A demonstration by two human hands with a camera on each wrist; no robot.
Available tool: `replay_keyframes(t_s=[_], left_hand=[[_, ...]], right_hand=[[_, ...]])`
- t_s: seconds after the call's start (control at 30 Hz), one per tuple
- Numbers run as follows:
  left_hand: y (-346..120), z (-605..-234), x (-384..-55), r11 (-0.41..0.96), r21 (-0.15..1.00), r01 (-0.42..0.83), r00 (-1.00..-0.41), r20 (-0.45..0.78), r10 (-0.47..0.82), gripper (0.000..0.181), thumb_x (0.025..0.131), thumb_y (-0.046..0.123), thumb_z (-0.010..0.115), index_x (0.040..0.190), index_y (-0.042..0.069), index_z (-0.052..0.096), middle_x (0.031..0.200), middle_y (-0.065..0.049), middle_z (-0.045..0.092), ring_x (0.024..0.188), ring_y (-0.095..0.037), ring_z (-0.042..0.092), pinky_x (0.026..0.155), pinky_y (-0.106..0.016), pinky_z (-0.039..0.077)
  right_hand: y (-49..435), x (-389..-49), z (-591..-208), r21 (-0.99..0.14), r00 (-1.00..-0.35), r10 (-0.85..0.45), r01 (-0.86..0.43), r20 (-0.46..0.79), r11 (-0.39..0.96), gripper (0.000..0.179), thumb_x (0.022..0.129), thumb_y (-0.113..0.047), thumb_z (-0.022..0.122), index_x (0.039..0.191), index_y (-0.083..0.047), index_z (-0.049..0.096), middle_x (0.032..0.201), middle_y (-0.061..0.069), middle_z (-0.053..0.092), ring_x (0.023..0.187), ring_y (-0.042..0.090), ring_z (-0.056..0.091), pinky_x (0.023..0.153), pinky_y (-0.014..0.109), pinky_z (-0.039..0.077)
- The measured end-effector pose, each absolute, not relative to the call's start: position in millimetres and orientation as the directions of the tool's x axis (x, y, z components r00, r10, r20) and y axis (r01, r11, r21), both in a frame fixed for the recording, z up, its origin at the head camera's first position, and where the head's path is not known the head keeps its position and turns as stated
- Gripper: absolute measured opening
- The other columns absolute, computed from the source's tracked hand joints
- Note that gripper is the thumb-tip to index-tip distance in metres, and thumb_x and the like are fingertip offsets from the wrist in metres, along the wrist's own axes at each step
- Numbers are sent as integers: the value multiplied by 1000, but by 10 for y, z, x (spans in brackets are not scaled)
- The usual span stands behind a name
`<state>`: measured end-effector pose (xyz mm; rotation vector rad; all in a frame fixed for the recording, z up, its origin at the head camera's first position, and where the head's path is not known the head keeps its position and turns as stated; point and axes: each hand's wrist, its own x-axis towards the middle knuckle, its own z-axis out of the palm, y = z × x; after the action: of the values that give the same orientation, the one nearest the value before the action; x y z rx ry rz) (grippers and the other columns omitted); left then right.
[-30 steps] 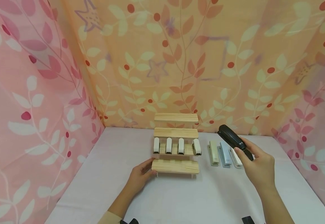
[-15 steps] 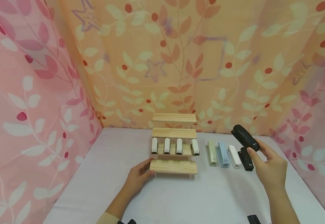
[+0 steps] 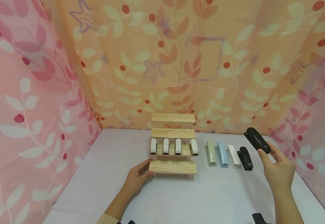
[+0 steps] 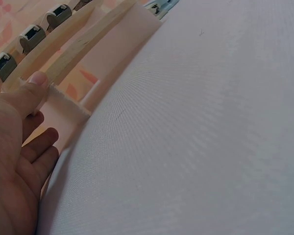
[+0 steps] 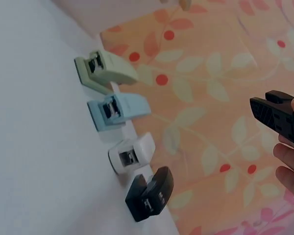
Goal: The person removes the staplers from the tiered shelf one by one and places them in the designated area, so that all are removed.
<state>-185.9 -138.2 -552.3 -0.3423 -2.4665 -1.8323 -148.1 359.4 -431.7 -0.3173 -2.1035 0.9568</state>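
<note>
One black stapler (image 3: 256, 140) is up in the air at the right of a white table (image 3: 215, 199), clamped between the thumb and fingers of the right hand (image 3: 280, 170). They grip only the end nearer the person, which leaves most of its length sticking out free.

Below it, four others stand in a row, apart but close: a pale green stapler (image 3: 212, 153), a light blue stapler (image 3: 222, 154), a white stapler (image 3: 233, 156) and a second black stapler (image 3: 245, 158). All point much the same way — seemingly to keep each one distinct.

At centre, the left hand (image 3: 135, 179) pinches the left end of a stepped wooden rack's lowest board (image 3: 173, 167), likely steadying it; its lower fingers curl loosely beneath. Four small white-topped pieces (image 3: 166, 146) sit spaced along the next board — the rightmost slightly slanted.
</note>
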Motion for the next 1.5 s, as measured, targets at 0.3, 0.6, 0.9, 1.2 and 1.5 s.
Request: replay_keyframes(t_s=[0.3,0.6,0.9,1.2,1.5], left_hand=[[-1385,-5531,-1863,265,940,213,-972,175,160,67,88,34,80,147,14,57,149,0,57,139,-23,54,113,-30,47],[-1387,-5524,-1883,262,946,191,-976,154,156,69,87,38,81,147,16,57,148,4,57,139,-18,53,114,-30,45],[-1400,-5529,-1881,237,952,192,-974,157,161,66,86,36,82,146,18,59,147,6,59,138,-18,54,114,-29,46],[-1394,-5559,-1887,232,951,206,-973,173,156,64,86,34,82,144,19,60,147,2,59,139,-22,54,113,-30,46],[-1395,-5561,-1885,232,950,209,-972,176,155,64,86,32,82,145,17,59,148,-1,58,139,-24,54,113,-33,46]], right_hand=[[3823,-1537,-4446,-793,-671,608,48,425,607,50,94,-31,77,141,-24,64,131,20,64,131,36,58,67,-5,40],[4044,-1582,-4654,-835,-700,664,177,265,521,55,95,-40,73,146,-24,59,140,16,60,134,33,56,96,17,46],[4159,-1665,-4846,-822,-720,675,281,161,496,61,96,-47,70,149,-20,55,144,15,57,136,37,54,116,37,43],[4239,-1691,-5029,-808,-768,633,308,100,502,66,97,-50,67,151,-14,52,148,19,53,136,39,51,113,48,42],[4286,-1722,-5147,-775,-793,601,318,99,547,64,98,-44,68,147,-6,55,142,25,55,135,40,50,111,54,43]])
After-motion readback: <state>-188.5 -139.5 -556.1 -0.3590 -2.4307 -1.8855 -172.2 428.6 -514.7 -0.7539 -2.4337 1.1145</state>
